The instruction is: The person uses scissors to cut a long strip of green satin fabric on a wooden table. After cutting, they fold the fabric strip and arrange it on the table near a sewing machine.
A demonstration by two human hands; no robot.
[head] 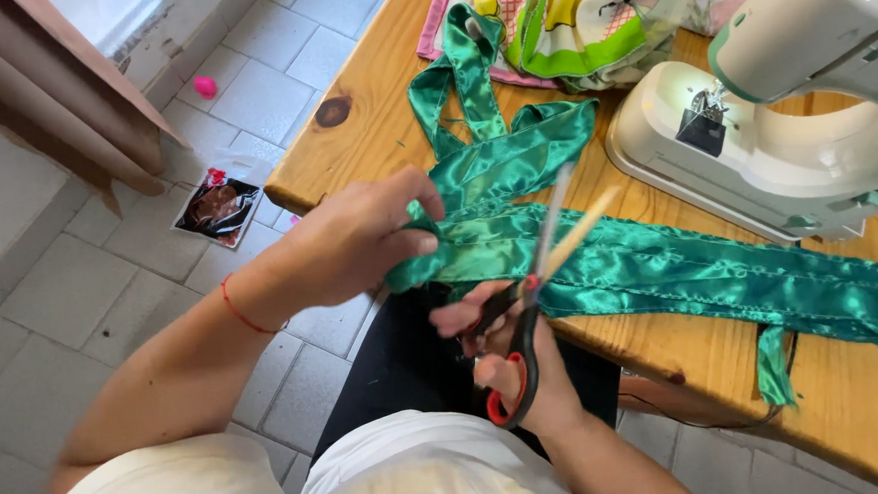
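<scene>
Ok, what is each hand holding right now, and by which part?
Left hand pinches the green satin strip at its near end. Right hand holds the scissors by their red-and-black handle loops, blades open.

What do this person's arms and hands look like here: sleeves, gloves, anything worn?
Both hands are bare, without gloves. The left hand has a thin red string bracelet around the wrist. The right hand shows no bracelet, watch or ring. Both forearms are uncovered; a white short-sleeved top covers the shoulders and chest at the bottom of the view.
</scene>
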